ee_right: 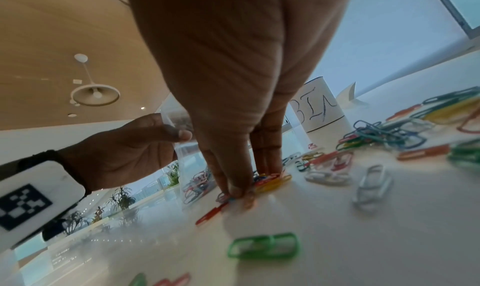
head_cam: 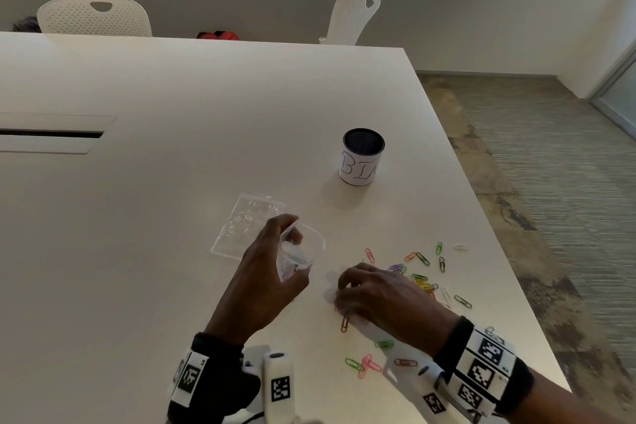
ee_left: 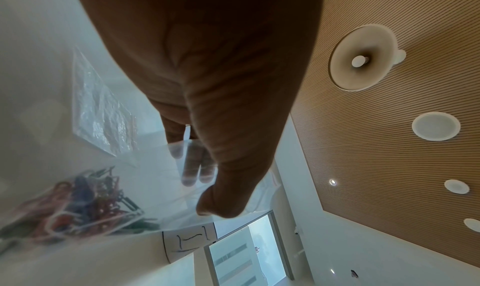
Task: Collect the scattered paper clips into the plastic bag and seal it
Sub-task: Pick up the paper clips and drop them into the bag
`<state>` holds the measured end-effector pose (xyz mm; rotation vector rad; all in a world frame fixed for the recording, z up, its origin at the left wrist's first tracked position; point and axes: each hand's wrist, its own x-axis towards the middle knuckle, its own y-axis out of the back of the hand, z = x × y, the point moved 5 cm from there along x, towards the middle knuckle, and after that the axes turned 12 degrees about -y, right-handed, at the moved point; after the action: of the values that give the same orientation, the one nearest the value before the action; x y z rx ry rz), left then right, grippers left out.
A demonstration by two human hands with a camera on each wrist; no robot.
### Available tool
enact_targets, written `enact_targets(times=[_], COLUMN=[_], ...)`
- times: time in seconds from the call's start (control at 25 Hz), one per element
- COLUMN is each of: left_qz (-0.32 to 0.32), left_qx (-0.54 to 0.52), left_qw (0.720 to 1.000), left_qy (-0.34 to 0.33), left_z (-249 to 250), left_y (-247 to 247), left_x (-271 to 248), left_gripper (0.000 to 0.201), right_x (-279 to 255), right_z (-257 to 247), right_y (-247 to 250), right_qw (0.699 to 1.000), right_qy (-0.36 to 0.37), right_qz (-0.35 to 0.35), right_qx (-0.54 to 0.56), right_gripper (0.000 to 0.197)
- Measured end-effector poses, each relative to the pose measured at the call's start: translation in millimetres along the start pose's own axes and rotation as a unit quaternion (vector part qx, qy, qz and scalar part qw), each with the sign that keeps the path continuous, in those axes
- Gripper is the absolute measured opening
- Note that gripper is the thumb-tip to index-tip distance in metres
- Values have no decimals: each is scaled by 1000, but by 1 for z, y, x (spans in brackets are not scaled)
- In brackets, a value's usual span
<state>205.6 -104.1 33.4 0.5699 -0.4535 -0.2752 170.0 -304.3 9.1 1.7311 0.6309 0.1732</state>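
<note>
My left hand (head_cam: 292,231) holds a small clear plastic bag (head_cam: 303,253) up off the table, mouth held wide, fingers (ee_left: 191,167) inside the rim and thumb outside. Several coloured clips lie in the bag's bottom (ee_left: 78,208). To its right, my right hand (head_cam: 344,289) is down on the table, its fingertips (ee_right: 239,190) pinched on a small bunch of paper clips (ee_right: 267,180). More scattered paper clips (head_cam: 423,280) lie behind that hand, and others (head_cam: 364,365) lie near my wrist.
A second flat clear bag (head_cam: 247,224) lies on the white table (head_cam: 172,96) just beyond my left hand. A white cup marked "BIN" (head_cam: 363,162) stands further back. The table's right edge (head_cam: 488,217) runs close to the clips. White chairs stand at the far side.
</note>
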Motion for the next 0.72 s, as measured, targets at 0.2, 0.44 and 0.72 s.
enact_targets(times=[0.2,0.44,0.72], left_qz=[-3,1,1], left_qx=[0,-2,-7], left_qw=[1000,1000,1000], left_qy=[2,2,7], left_z=[1,2,3], left_y=[0,1,1], left_x=[1,1,0], left_gripper=[67,66,67], right_x=[5,16,10], right_z=[0,17,42], right_y=[1,9,48], right_qw=[1000,993,946], right_qy=[-23,-83,-152], right_qz=[14,26,94], right_qx=[-3,81,271], right_gripper=[26,7,7])
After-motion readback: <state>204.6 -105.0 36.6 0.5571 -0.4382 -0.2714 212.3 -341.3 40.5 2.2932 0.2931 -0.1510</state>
